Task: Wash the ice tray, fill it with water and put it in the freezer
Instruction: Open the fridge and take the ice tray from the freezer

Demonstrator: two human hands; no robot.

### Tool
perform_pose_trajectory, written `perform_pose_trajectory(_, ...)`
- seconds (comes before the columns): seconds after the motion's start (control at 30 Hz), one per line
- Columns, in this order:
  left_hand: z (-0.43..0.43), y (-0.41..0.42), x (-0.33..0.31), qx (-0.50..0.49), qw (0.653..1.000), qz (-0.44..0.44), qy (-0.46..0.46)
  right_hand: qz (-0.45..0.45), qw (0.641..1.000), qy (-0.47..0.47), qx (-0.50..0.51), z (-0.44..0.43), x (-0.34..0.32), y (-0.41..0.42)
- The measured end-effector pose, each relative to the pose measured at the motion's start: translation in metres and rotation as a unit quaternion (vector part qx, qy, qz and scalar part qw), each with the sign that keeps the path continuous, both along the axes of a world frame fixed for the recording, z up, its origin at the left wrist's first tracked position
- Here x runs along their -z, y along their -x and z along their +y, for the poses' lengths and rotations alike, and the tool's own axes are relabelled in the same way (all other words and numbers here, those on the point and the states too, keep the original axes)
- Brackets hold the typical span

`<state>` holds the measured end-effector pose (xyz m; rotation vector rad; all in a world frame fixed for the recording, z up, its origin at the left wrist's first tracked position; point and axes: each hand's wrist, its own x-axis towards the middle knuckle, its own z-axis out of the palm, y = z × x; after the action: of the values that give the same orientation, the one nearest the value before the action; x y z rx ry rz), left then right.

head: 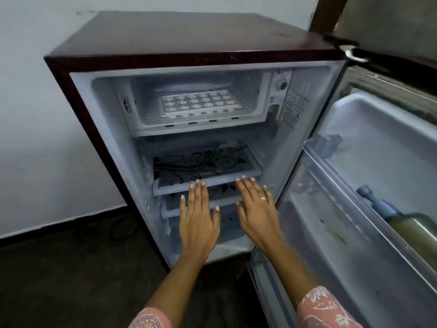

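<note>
A white ice tray [199,102] with several round cells lies flat inside the freezer compartment [139,119] at the top of a small dark-red fridge [165,36]. My left hand [197,218] and my right hand [256,209] are stretched out side by side, palms down, fingers straight, in front of the lower shelves. Neither hand holds anything. Both are well below the freezer compartment and apart from the tray. A ring sits on my right hand.
The fridge door [354,185] stands wide open at the right, with a bottle [402,223] lying in its rack. Glass shelves with a black floral print [203,166] sit under the freezer. A thermostat dial [281,84] is beside the freezer. Dark floor lies at the left.
</note>
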<state>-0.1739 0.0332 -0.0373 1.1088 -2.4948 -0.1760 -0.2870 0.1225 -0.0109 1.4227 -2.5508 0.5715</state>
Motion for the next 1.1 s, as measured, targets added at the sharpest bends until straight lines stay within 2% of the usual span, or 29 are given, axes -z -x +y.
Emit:
perform_pose_trajectory(0.17,-0.047,0.029,-0.012,0.000,1.000,0.019,0.000,-0.008,1.000,0.013,-0.019,-0.048,-0.012,0.031)
perform_pose_trajectory(0.27,-0.078,0.045,-0.027,-0.002,0.998,0.070,0.004,-0.059,0.996,0.053,-0.044,-0.080,-0.023,0.049)
perform_pose_trajectory(0.43,-0.128,0.070,-0.067,-0.011,0.990,0.142,0.020,-0.061,0.990,0.115,-0.048,-0.133,-0.044,0.072)
perform_pose_trajectory(0.6,-0.177,0.084,-0.087,-0.049,0.991,0.120,0.018,-0.054,0.990,0.129,-0.030,-0.174,-0.061,0.103)
perform_pose_trajectory(0.77,-0.210,0.095,-0.099,-0.119,0.984,0.114,-0.063,-0.111,0.990,0.081,0.008,-0.201,-0.068,0.134)
perform_pose_trajectory(0.93,-0.230,0.098,-0.098,-0.114,0.980,0.109,-0.120,-0.255,0.958,0.115,0.065,-0.218,-0.078,0.144)
perform_pose_trajectory(1.1,-0.235,0.099,-0.095,-0.109,0.979,0.119,-0.123,-0.271,0.952,0.116,0.084,-0.224,-0.082,0.155)
